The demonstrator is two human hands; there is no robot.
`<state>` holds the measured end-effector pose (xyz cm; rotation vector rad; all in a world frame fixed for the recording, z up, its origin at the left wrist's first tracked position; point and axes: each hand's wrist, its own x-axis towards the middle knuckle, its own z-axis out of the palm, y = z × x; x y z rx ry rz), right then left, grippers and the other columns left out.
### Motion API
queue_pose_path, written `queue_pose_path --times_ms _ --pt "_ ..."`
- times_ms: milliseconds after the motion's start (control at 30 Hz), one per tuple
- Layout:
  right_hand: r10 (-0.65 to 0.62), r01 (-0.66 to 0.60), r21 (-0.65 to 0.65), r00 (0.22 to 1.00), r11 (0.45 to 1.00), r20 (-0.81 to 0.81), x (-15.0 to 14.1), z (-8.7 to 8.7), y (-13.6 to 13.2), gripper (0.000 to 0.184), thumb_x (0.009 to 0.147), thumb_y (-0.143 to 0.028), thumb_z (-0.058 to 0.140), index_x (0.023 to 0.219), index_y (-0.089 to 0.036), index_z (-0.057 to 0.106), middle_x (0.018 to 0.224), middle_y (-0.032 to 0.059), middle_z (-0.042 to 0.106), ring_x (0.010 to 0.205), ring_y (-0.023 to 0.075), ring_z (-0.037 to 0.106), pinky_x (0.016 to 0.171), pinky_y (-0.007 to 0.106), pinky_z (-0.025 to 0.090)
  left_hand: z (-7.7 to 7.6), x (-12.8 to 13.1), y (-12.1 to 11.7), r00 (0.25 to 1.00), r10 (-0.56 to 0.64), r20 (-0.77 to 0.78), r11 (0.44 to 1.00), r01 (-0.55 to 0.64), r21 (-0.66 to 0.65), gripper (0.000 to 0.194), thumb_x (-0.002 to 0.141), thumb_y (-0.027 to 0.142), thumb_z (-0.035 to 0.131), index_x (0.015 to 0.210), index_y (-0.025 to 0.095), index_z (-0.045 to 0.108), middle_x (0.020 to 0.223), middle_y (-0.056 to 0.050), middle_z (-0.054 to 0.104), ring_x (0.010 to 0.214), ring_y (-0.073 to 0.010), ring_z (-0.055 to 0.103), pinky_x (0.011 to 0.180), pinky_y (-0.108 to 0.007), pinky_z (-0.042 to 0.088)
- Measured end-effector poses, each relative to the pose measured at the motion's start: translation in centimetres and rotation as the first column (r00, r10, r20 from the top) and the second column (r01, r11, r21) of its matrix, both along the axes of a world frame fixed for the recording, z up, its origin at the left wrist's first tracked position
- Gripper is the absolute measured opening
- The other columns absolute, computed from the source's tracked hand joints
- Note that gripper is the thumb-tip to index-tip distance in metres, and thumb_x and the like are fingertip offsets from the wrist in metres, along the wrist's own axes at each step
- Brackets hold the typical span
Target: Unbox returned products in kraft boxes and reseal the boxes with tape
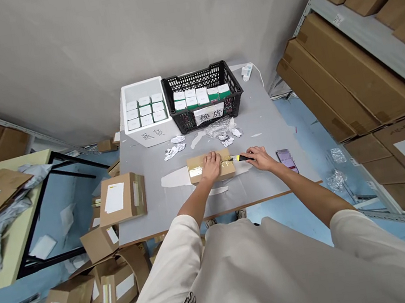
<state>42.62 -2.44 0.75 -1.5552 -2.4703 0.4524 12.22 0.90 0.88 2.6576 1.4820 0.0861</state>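
Grey-topped table (165, 208) against a plain grey wall (129, 30), blue floor below. Left hand (211, 165): laid palm-down over the top of a taped brown carton (227, 170), fingers bent onto it, not closed around it. Right hand (260, 159): closed on the black-and-yellow handle of a utility knife (246, 157), its blade pointing left and meeting the carton's right-hand part, along the tape. Carton: lying directly beneath the left hand, just left of the right hand, near the table's front edge. Phone (288, 162), one, screen lit, part blurred: just right of the right hand. Labelled box (121, 200), brown, one: well left of the left hand, at the table's left edge. Crumpled paper (174, 150), white, several pieces: beyond the left hand and to its left, with more straight beyond. Clear plastic wrap (218, 128), crinkled: beyond the space between the hands. White foam bin (154, 137), handwritten front, nine small white-topped boxes in three rows: farther beyond the left hand, to its left. Black crate (236, 101), open-mesh, handwritten card on front, similar small boxes inside: beyond both hands, beside the bin. Metal shelving (342, 11), stacked with large cartons: well right of the right hand.
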Motion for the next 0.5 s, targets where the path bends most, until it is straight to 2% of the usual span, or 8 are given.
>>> queue_pose_path --times_ms 233,333,400,433,500 --pt "-0.029 0.029 -0.023 0.999 0.999 -0.029 -0.4 -0.3 0.0 0.047 0.104 -0.041 0.044 0.149 -0.032 0.058 0.127 0.0139 0.061 0.112 0.0314 0.052 0.094 0.043 0.034 0.1 0.0 0.0 1.000 0.014 0.021 1.000 -0.014 -0.026 0.049 0.100 0.017 0.031 0.145 0.015 0.048 0.156 -0.021 0.046 0.145 -0.0329 0.040 0.117 -0.049 0.031" --pt "-0.097 0.097 -0.002 0.995 0.995 -0.037 0.8 0.1 0.5 0.049 0.104 -0.042 0.043 0.148 -0.030 0.059 0.128 0.0144 0.061 0.114 0.0326 0.051 0.096 0.044 0.034 0.1 -0.1 -0.2 0.999 0.027 0.047 0.998 -0.024 -0.057 0.049 0.099 0.018 0.032 0.146 0.016 0.047 0.158 -0.020 0.044 0.147 -0.0333 0.038 0.119 -0.051 0.030" --pt "-0.251 0.253 0.053 0.967 0.966 -0.042 2.2 0.5 1.2 0.051 0.103 -0.042 0.042 0.150 -0.028 0.056 0.130 0.0161 0.060 0.116 0.0353 0.050 0.095 0.046 0.035 0.1 -0.1 -0.3 0.997 0.030 0.066 0.997 -0.026 -0.070 0.050 0.099 0.019 0.033 0.147 0.016 0.047 0.159 -0.020 0.042 0.148 -0.0334 0.037 0.120 -0.052 0.028" --pt "-0.269 0.271 0.056 0.962 0.961 -0.049 2.8 0.8 1.6 0.052 0.102 -0.043 0.043 0.150 -0.027 0.056 0.130 0.0162 0.060 0.117 0.0358 0.051 0.096 0.047 0.036 0.1 -0.1 -0.4 0.997 0.033 0.074 0.997 -0.028 -0.073 0.050 0.099 0.019 0.033 0.147 0.017 0.047 0.160 -0.019 0.042 0.148 -0.0334 0.037 0.120 -0.052 0.028" --pt "-0.216 0.217 0.020 0.975 0.976 -0.061 3.3 1.2 2.3 0.051 0.100 -0.044 0.048 0.147 -0.027 0.059 0.129 0.0154 0.061 0.118 0.0359 0.052 0.097 0.047 0.036 0.1 0.0 -0.4 0.995 0.041 0.090 0.997 -0.035 -0.071 0.048 0.100 0.021 0.033 0.146 0.017 0.047 0.159 -0.020 0.044 0.148 -0.0337 0.037 0.119 -0.053 0.029"
